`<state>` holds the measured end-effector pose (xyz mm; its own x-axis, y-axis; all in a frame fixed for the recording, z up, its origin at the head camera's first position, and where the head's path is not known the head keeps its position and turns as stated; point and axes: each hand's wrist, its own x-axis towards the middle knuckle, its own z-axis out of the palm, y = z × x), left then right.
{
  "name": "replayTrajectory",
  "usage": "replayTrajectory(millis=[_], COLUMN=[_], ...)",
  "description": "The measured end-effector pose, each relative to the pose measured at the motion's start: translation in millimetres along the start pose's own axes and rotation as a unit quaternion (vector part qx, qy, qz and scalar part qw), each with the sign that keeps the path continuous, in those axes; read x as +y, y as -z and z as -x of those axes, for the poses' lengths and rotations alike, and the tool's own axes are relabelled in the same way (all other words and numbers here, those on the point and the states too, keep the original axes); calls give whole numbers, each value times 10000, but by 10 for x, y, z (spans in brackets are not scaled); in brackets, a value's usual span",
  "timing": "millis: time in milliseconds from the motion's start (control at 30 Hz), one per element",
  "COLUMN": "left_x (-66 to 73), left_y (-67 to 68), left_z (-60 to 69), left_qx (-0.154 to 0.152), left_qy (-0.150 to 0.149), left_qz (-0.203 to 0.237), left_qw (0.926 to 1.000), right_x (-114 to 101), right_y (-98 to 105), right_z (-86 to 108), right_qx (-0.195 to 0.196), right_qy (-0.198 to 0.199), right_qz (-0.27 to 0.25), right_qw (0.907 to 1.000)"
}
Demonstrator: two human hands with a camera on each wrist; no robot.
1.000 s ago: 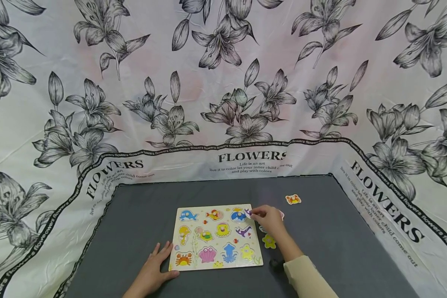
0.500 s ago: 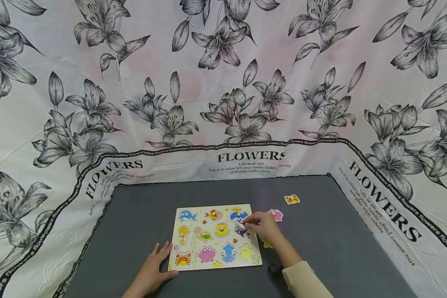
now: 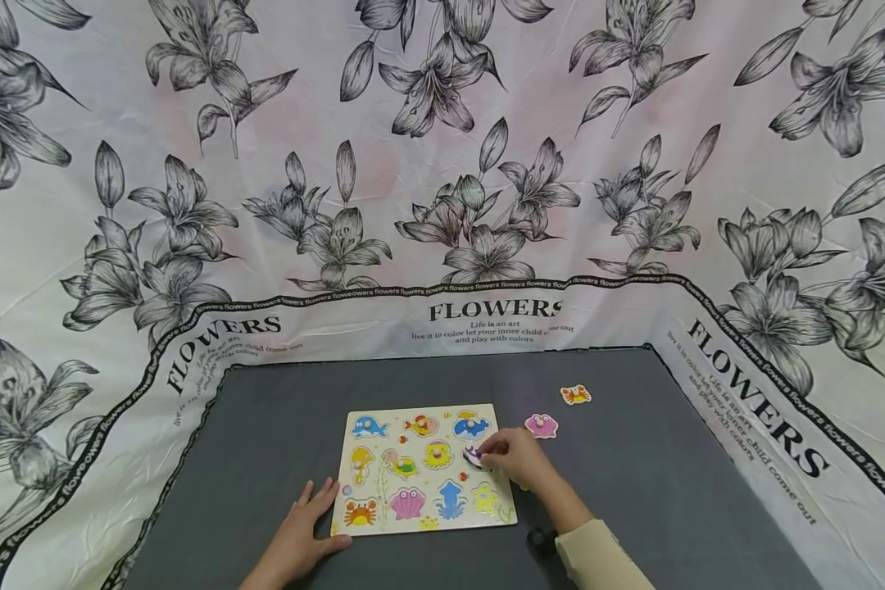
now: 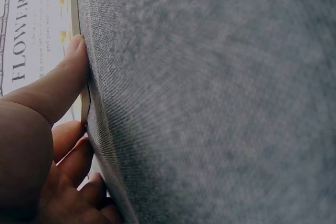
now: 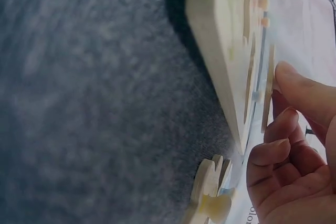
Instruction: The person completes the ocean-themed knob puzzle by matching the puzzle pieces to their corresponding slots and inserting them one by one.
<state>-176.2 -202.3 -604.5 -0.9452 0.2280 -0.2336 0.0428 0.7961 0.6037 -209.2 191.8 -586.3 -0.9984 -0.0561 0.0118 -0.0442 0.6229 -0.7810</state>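
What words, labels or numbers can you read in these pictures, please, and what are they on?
"FLOWERS": three times, on the floral cloth.
"flowers", repeated: its black border.
"Life is an art": same cloth.
"live it in color let your inner child come out": same cloth.
"and play with colors": same cloth.
Left caption: partly too blurred to read.
Puzzle board: no readable text.

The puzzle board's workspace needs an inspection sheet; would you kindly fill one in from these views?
Surface: dark grey cloth.
Job's things: puzzle board; purple piece, held above it; crab piece, pink piece and other pieces off its right side.
Clutter: dark item by the right sleeve, unclear.
Left grip: touching the board's left edge.
Right grip: pinching the purple piece.
Cables: nothing seen.
Surroundings: flower-printed fabric.
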Motion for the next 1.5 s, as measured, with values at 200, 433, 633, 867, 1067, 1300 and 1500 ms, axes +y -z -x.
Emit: replayTrajectory(millis=[200, 433, 633, 867, 1067, 1300, 1500], left_x=[10, 22, 16, 14, 7, 12, 5], left_y=[7, 15, 36, 33, 26, 31, 34], left_z=[5, 20, 12, 6, 4, 5, 7], left_qx=[-19, 2, -11, -19, -19, -20, -6], left_qy=[9, 11, 8, -38, 16, 46, -21], left_qz=[8, 27, 76, 61, 7, -17, 34], left_qw=[10000, 10000, 10000, 10000, 10000, 10000, 10000], right_x=[10, 6, -11, -57, -53, -89, -35], right_y=[-32, -58, -60, -33, -39, 102, 362], right_z=[-11, -53, -95, -99, -85, -94, -177], right_qx=[-182, -274, -544, -829, -839, -615, -20], right_qy=[72, 262, 383, 338, 402, 429, 277], right_qz=[150, 448, 654, 769, 783, 653, 490], right_qw=[9997, 9983, 9956, 9930, 9926, 9950, 9984])
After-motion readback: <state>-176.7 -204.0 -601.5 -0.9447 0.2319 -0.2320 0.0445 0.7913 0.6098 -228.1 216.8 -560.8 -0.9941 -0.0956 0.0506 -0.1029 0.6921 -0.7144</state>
